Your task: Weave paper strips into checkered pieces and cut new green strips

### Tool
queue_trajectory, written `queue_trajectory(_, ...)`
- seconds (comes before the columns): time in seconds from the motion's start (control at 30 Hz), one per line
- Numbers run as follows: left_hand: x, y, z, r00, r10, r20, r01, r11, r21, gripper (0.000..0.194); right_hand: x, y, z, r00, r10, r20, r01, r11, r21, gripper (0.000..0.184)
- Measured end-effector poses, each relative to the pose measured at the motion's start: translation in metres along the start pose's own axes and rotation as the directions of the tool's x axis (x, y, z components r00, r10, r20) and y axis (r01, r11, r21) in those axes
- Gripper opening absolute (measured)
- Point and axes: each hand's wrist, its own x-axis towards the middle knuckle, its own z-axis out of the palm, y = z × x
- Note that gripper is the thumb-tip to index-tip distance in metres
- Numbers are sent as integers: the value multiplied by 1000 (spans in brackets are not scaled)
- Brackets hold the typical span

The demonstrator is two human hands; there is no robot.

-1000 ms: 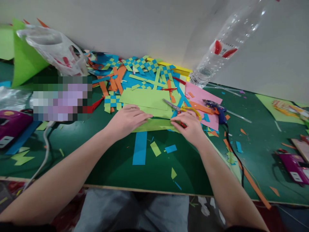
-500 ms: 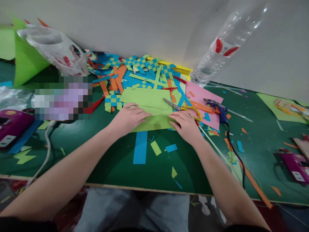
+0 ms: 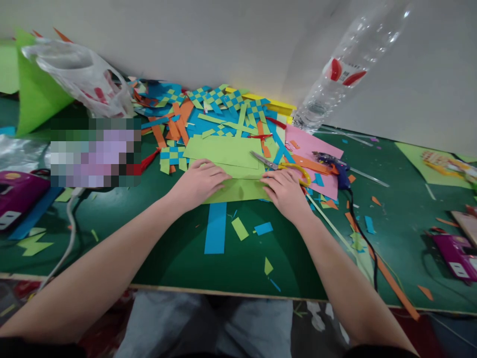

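Observation:
A folded sheet of green paper [image 3: 242, 190] lies in front of me, one hand at either end. My left hand [image 3: 203, 184] is closed on its left part, fingertips at the upper edge. On the right part my right hand [image 3: 285, 191] is closed too, thumb and fingers bent over the edge. Just behind lies a flat light-green sheet [image 3: 223, 149]. Scissors with yellow handles [image 3: 307, 174] rest beside my right hand, blades over that sheet. A blue paper strip [image 3: 216, 228] sticks out below the folded paper. The undersides of my fingers are hidden.
Woven blue-and-green paper pieces [image 3: 216, 97] pile up by the wall. A glue gun [image 3: 341, 174] with a black cord lies on pink paper [image 3: 328, 189]. A tall plastic bottle [image 3: 335, 79] leans at the back. At left are a plastic bag [image 3: 82, 79] and a purple device [image 3: 22, 196].
The folded green paper's upper edge sits a little differently between my fingers. Both hands stay in nearly the same place. The whole view has shifted slightly.

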Motion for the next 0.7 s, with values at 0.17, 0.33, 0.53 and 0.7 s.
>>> queue_trajectory(0.17, -1, -1, -3, 999, 28, -21, -28, 1000, 2, 21, 0, 2, -1, 1000, -27, -14, 27, 999, 22, 21)
queue_trajectory(0.33, -2, -4, -5, 998, 57, -32, -56, 998, 28, 16, 0, 2, -2, 999, -48, 5, 48, 999, 1, 23)
queue_trajectory(0.53, -3, -7, -8, 997, 78, -22, -77, 996, 49, 18, -1, 3, -5, 995, -101, 9, 102, 992, -69, 23)
queue_trajectory(0.7, -4, -9, -9, 998, 48, 27, -49, 998, 39, 20, -1, 2, -6, 992, -124, 27, 126, 985, -120, 21)
